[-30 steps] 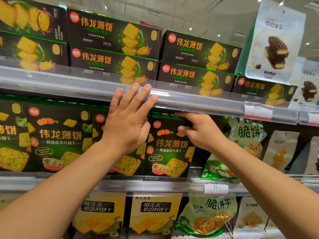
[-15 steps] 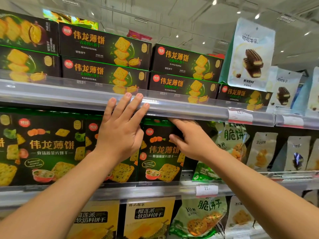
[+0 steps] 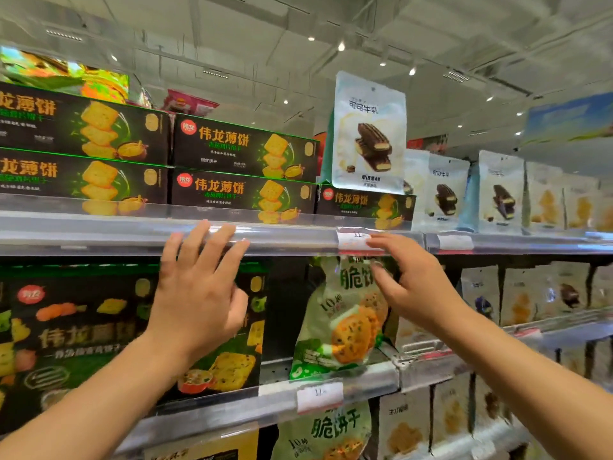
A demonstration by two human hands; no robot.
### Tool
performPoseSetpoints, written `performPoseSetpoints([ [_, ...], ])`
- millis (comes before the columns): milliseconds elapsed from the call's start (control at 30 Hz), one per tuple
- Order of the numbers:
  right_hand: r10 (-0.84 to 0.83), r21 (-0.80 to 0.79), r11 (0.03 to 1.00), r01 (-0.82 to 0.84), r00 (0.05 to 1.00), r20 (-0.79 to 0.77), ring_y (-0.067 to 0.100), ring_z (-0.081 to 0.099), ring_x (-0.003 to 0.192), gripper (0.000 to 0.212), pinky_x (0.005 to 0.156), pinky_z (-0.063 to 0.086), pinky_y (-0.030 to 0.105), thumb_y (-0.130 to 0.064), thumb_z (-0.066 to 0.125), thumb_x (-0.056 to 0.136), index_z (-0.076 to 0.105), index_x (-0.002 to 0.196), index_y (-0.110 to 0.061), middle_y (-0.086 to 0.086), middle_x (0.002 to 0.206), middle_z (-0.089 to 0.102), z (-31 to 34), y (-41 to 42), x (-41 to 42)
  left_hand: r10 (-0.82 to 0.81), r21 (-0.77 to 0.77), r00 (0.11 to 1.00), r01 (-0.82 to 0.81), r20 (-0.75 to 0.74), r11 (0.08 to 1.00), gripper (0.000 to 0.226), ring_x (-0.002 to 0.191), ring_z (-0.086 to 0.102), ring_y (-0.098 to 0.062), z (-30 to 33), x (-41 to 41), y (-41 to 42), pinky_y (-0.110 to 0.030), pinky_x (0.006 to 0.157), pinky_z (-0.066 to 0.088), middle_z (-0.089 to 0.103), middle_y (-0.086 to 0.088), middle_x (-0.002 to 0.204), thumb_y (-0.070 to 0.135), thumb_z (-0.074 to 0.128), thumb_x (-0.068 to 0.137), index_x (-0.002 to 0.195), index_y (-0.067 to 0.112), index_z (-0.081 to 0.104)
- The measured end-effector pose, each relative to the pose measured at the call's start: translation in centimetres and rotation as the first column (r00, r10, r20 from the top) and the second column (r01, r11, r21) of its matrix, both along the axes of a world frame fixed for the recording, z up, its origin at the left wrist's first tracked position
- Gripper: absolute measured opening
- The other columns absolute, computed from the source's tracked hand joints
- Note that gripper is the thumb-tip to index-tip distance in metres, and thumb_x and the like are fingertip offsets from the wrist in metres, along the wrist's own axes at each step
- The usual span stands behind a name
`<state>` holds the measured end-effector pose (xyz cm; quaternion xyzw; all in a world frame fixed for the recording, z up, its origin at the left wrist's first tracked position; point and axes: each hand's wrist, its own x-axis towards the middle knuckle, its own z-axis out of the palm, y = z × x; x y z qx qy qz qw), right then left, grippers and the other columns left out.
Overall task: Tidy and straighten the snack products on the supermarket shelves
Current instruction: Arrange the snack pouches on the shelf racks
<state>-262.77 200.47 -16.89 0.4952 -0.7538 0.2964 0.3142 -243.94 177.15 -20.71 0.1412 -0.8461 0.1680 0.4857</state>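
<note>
Black-and-green cracker boxes (image 3: pixel 243 151) lie stacked two high on the upper shelf. Taller black cracker boxes (image 3: pixel 83 327) stand upright on the middle shelf. My left hand (image 3: pixel 199 293) is spread flat in front of the rightmost tall box, its fingertips over the clear upper shelf rail (image 3: pixel 292 239). My right hand (image 3: pixel 411 287) hovers with straight fingers in front of a green cracker bag (image 3: pixel 338 330), holding nothing; its fingertips are near the price tag (image 3: pixel 353 240). A white chocolate-wafer bag (image 3: pixel 370 134) stands on a single flat box (image 3: pixel 365 202).
More white wafer bags (image 3: pixel 447 190) and pale snack bags (image 3: pixel 547 200) fill the upper shelf to the right. A dark gap (image 3: pixel 287 310) separates the tall boxes from the green bag. The lower shelf holds yellow boxes and green bags (image 3: pixel 325 433).
My right hand let go of the rightmost tall box's top corner and moved right, in front of the green bag. The view swung right and upward. My left hand stayed spread on the boxes.
</note>
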Motion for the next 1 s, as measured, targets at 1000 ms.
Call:
performPoseSetpoints([
  [1000,0.288,-0.348,0.908,-0.232,0.950,0.120,0.013,0.060,0.096,0.038,0.082,0.054,0.036,-0.034,0.066,0.086,0.062,0.119,-0.016,-0.006,0.108,0.062,9.6,1.0,-14.3,-0.115,-0.161,0.992,0.121,0.041,0.980,0.019,0.061,0.050,-0.027,8.4,-16.2,9.9,-0.036,0.061,0.042,0.057,-0.006,0.067,0.022,0.059,0.075,0.078,0.007,0.069],
])
